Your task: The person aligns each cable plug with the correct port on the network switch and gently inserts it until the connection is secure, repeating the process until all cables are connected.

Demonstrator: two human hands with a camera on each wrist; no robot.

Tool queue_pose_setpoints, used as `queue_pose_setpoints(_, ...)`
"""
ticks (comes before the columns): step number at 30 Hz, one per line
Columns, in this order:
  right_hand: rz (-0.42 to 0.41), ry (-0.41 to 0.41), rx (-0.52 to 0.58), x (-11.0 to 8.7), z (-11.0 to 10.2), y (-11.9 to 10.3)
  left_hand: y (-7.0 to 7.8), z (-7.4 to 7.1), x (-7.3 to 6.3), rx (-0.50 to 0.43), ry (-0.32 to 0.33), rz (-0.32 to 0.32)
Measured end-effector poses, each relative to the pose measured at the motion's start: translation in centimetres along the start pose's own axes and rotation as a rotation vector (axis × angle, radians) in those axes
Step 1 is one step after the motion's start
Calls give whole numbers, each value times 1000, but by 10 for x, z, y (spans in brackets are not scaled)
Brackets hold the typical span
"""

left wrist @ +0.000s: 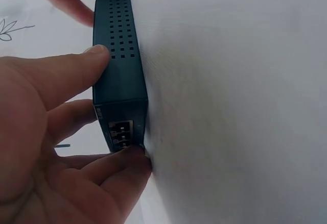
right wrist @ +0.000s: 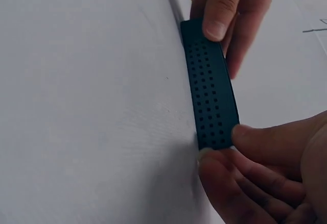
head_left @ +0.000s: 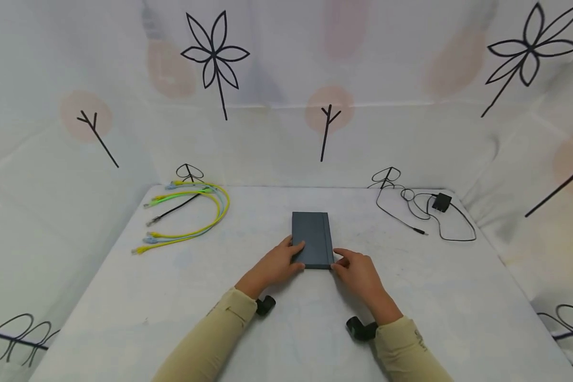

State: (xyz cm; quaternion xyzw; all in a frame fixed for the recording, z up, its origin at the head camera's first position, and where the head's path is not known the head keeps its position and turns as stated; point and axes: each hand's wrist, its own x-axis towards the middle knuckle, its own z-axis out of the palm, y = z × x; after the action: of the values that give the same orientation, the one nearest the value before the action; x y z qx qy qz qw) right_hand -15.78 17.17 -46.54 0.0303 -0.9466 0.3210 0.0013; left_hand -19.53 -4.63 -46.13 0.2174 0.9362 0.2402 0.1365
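A flat, dark blue-grey network switch (head_left: 311,239) lies on the white table, its long side pointing away from me. Rows of small square vent holes run along its near side (right wrist: 207,91), and a port (left wrist: 121,134) shows on its left end in the left wrist view. My left hand (head_left: 276,262) grips the near left corner, thumb on the vented side and fingers around the end. At the near right corner, my right hand (head_left: 360,273) pinches the switch between thumb and fingers. The fingertips beneath its lower edge are partly hidden.
Several network cables, yellow (head_left: 226,204), green, light blue and black, lie looped at the back left of the table. A black power adapter (head_left: 441,202) with a thin cord and plug (head_left: 419,231) lies back right. White patterned cloth (head_left: 277,143) walls the table's back and sides.
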Motion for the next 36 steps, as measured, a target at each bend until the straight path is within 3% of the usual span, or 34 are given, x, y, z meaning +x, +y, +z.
queue_pose_setpoints(8, 91, -209, 103, 9, -10, 6, 4, 2, -9, -34, -9, -17)
queue_pose_setpoints(16, 55, -363, 91, 11, -20, -5, 5, 4, -23, 1, -15, -29)
queue_pose_setpoints(26, 42, -390, 63, 1, -22, -10, 9, 0, -28, 75, -29, 17)
queue_pose_setpoints(36, -4, -394, 66, 3, -23, -8, 5, 0, -26, 5, -14, 13)
